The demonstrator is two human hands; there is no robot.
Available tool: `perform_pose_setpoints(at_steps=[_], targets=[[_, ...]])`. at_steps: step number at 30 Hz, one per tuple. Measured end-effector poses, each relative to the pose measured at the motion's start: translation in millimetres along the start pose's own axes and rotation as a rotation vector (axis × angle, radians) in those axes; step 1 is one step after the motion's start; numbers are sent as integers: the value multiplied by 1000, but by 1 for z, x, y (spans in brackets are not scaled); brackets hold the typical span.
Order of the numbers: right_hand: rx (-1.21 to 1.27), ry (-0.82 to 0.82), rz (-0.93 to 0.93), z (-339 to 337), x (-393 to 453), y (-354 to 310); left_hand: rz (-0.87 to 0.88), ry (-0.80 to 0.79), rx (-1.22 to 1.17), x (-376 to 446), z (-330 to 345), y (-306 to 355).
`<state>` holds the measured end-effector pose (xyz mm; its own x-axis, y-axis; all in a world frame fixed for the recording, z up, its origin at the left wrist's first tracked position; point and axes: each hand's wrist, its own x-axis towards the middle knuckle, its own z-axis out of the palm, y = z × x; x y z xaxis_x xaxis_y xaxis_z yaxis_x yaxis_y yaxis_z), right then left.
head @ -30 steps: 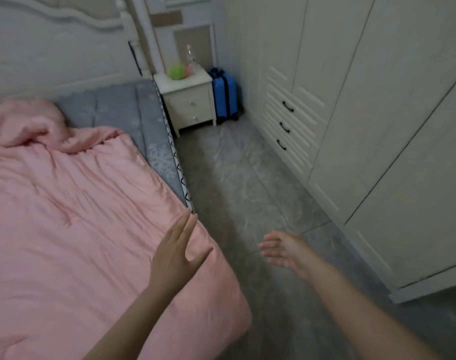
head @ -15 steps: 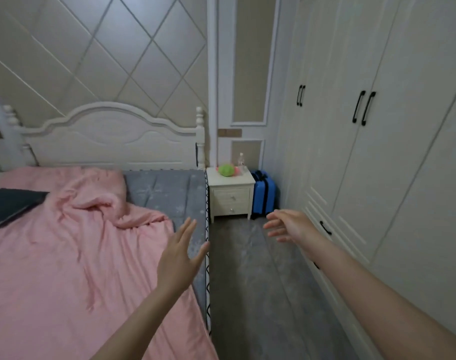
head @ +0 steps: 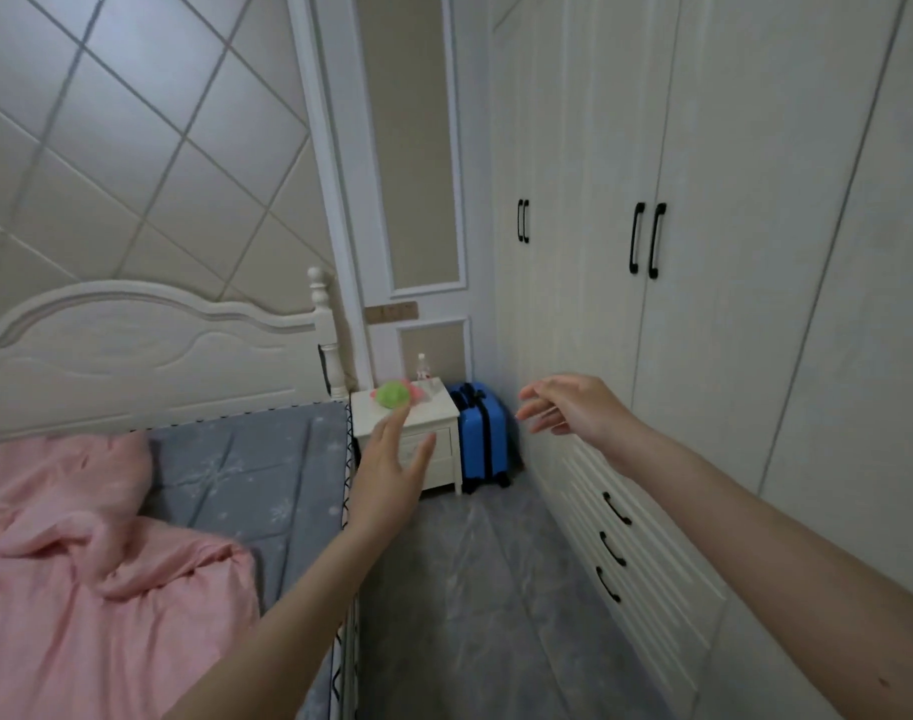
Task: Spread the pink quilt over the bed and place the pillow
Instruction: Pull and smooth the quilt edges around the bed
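View's lifted twd far headboard point(head: 148, 345); both hands, left hand point(head: 389, 472) & right hand point(head: 568, 407), empty w/ fingers loose, pink quilt point(head: 80, 589) bunched left, needs pulling up.

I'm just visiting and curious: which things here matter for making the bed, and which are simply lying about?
For the job: quilt, bunched up; bed, its head end still bare; left hand and right hand, both holding nothing. No pillow shows.

Lying about: nightstand, green ball, bottle, blue suitcase, wardrobe.
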<state>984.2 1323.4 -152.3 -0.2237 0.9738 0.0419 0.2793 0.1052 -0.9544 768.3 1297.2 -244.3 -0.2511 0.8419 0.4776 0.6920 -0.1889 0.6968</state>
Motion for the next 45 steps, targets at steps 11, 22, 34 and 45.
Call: perform_pose_setpoints(at_steps=[11, 22, 34, 45], targets=[[-8, -69, 79, -108, 252, 16, -203, 279, -179, 179, 79, -21], [-98, -496, -193, 101, 442, -39, -387, 555, 111, 230, -26, -197], [-429, -617, -468, 312, 651, -71, -489, 688, 159, 401, -112, -373], [-465, -859, -514, 561, 797, -58, -849, 737, 484, 393, -188, -555]])
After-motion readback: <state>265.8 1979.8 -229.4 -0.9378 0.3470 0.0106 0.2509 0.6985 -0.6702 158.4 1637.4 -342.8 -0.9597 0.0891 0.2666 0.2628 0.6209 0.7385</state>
